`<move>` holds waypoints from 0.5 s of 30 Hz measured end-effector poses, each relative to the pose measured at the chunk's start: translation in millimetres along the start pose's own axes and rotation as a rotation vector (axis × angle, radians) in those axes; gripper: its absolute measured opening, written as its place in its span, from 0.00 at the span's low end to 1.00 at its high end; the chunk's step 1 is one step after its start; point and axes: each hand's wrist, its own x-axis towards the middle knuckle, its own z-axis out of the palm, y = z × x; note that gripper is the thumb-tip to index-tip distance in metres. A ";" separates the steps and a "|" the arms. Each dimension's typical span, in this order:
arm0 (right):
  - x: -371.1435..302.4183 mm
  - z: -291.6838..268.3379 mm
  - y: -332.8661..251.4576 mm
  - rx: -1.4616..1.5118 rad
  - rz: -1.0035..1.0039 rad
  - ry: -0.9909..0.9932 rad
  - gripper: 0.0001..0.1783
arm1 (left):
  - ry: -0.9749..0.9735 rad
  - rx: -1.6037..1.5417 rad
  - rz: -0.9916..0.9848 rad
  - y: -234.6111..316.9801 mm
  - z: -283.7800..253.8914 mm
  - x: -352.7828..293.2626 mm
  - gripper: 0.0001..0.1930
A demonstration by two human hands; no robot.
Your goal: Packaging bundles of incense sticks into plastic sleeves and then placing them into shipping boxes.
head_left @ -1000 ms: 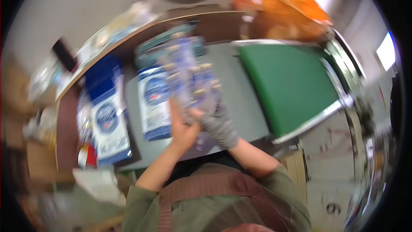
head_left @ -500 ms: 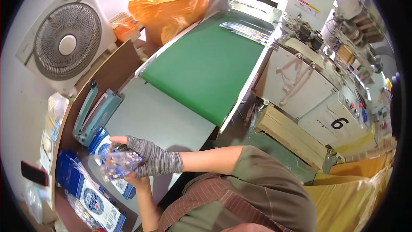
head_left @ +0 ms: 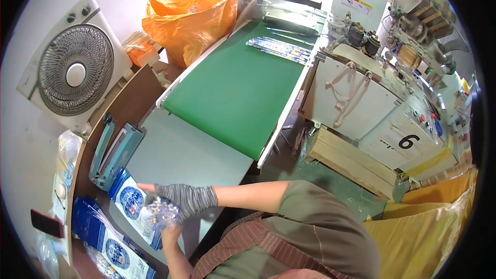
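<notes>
A bundle of thin sticks in clear, blue-printed wrapping (head_left: 161,214), seen mostly end-on, is held between my two hands above the grey table. My right hand (head_left: 188,200), in a grey knitted fingerless glove, lies along its upper side with one bare digit sticking out; the other fingers are largely hidden. From below, my left hand (head_left: 171,232) closes round its lower side, fingers mostly behind the bundle. Directly beside the bundle lies a blue-and-white printed bag (head_left: 129,200). Another stack of such bags (head_left: 114,248) rests to the lower left.
A teal hand sealer (head_left: 118,157) stands at the table's left edge. Beyond the table (head_left: 181,147) runs a green conveyor belt (head_left: 232,93) bearing wrapped sticks (head_left: 279,49). Around are a fan (head_left: 76,72), an orange sack (head_left: 194,20), a phone (head_left: 46,223) and a machine (head_left: 356,93).
My hands and the bundle have shifted slightly right and down in the view, uncovering more of the bag beside them. More wrapped sticks lie on the belt, farther from its far end.
</notes>
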 end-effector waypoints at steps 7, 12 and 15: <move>-28.6 21.8 23.2 -0.618 -0.089 0.020 0.32 | -0.027 -0.833 0.072 74.8 -2.4 18.0 0.30; 5.9 -1.2 -17.8 0.259 -0.035 0.342 0.39 | -0.519 -1.422 -0.198 117.5 -10.7 6.2 0.30; 6.9 -34.9 12.5 -0.043 0.098 -0.195 0.27 | -0.423 -1.880 -0.234 120.1 17.9 -6.0 0.37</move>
